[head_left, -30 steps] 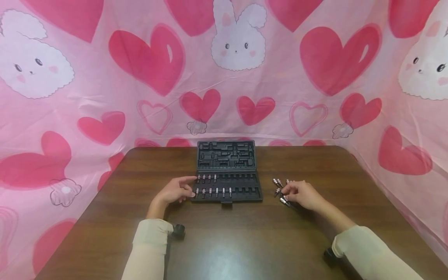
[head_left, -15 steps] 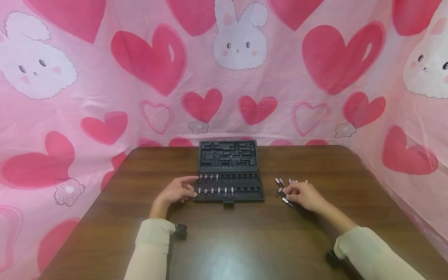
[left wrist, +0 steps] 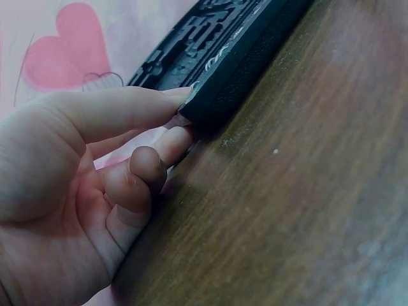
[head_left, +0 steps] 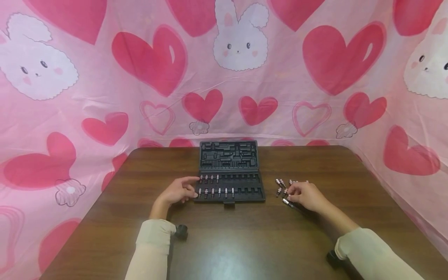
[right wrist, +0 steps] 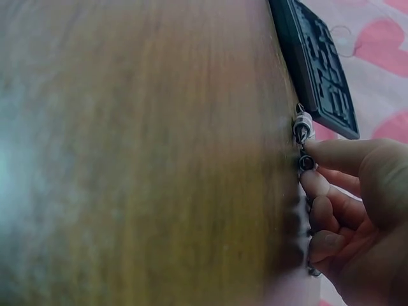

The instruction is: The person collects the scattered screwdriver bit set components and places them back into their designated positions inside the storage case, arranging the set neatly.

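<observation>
In the head view, an open black tool case (head_left: 231, 180) lies on the table with its lid raised. Two rows of small silver-and-black bit sockets (head_left: 219, 192) fill the left part of its slots. My left hand (head_left: 176, 190) holds the case's left edge; in the left wrist view the thumb (left wrist: 137, 109) lies on its corner, the outer fingers curled. Right of the case, my right hand (head_left: 305, 195) reaches into a loose group of bit sockets (head_left: 279, 192). Its thumb and index finger pinch one bit socket (right wrist: 307, 162), partly hidden by the fingers.
A wooden table (head_left: 224, 241) carries everything. One loose bit socket (head_left: 287, 202) lies in front of the right fingers, with others behind and beneath that hand. Pink fabric with hearts and rabbits hangs behind and at both sides. Dark wrist devices (head_left: 181, 232) sit at the cuffs.
The head view has shifted slightly. Both hands keep nearly the same places; the bit socket at my right fingertips has parted slightly from its neighbour.
</observation>
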Demonstrator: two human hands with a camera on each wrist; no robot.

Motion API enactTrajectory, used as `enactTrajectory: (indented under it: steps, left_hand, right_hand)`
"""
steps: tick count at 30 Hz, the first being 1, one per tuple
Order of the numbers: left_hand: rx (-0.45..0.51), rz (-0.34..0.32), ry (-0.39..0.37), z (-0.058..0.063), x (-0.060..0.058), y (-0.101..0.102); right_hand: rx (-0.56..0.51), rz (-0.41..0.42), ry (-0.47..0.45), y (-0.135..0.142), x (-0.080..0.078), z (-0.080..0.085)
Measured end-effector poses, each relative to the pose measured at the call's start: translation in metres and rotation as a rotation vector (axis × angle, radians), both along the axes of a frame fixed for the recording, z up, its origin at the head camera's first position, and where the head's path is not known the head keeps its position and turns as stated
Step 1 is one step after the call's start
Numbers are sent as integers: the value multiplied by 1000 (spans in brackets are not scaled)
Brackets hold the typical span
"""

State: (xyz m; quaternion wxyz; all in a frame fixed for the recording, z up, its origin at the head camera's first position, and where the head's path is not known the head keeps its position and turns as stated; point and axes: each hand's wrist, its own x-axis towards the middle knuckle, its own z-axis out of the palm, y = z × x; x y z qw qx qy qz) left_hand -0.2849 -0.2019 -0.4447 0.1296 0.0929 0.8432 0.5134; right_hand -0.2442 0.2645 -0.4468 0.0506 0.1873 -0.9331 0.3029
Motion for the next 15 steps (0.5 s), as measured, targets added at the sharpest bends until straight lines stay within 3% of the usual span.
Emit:
enactTrajectory:
  steps: [15]
  left_hand:
    - [-19, 10, 5, -1, -1, 0]
  right_hand:
    - [-8, -56, -17, -1, 1, 3]
